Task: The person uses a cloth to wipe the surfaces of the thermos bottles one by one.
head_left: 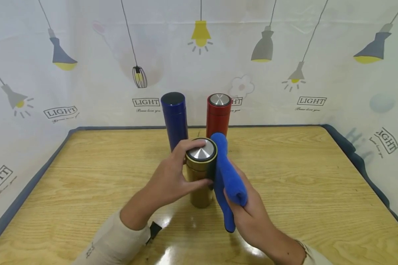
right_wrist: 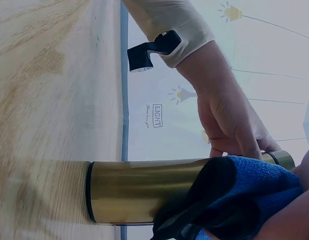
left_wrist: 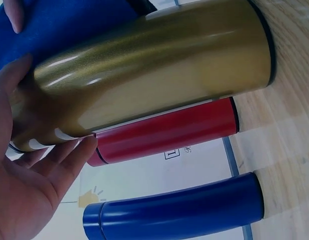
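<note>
A gold thermos flask (head_left: 200, 197) with a silver disc on its lid stands upright on the table. My left hand (head_left: 166, 180) grips it near the top, thumb across the front and a finger over the lid. In my right hand (head_left: 252, 213) is a folded blue cloth (head_left: 233, 180), pressed along the flask's right side. The right wrist view shows the cloth (right_wrist: 264, 175) bunched against the flask's body, its dark edge folded over. Just behind stand a blue flask (head_left: 175, 125) with a dark lid and a red flask (head_left: 217, 119) with a silver-topped lid.
The wood-grain table (head_left: 302, 176) reaches back to a pale backdrop (head_left: 199, 73) printed with hanging lamps. A dark blue border (head_left: 136, 127) runs along the table's back edge. A small black device (head_left: 154, 231) sits at the left sleeve.
</note>
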Demonstrator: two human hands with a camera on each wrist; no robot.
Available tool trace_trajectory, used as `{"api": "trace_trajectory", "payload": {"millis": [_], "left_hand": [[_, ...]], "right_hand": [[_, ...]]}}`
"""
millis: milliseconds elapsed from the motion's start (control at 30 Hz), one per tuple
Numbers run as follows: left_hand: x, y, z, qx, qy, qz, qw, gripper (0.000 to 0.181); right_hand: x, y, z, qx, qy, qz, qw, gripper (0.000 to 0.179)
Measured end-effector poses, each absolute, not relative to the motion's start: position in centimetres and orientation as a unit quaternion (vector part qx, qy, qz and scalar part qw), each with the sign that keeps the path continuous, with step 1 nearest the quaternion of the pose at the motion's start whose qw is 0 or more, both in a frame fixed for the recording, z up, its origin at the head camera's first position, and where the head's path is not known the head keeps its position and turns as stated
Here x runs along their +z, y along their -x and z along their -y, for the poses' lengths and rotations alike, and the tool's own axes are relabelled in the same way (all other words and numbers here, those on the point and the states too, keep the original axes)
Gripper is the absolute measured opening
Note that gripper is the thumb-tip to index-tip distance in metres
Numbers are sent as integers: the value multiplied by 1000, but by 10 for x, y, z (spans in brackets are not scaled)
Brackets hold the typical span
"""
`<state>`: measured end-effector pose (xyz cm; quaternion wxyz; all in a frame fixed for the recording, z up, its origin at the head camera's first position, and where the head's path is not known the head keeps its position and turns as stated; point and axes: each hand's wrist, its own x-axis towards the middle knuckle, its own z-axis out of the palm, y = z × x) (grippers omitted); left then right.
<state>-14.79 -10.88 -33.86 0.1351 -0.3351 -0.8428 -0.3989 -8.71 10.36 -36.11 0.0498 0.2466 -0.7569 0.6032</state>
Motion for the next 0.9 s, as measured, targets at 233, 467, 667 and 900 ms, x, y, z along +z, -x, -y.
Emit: {"api": "trace_trajectory", "payload": {"millis": [233,467,667,900], "left_hand": [[-338,147,111,-396,327,847,135,89],[-338,148,110,-408,337,838,132,88],[-339,149,109,-424,352,824,135,87],[-339,149,109,-436,352,819,123,87]], "right_hand": [[-360,88,-103,606,-250,754,40,60],[-358,86,-104,602,-255,755,55,62],[-355,85,-105,600,-262,753,69,63],[-352,84,-106,607,-280,739,84,65]]}}
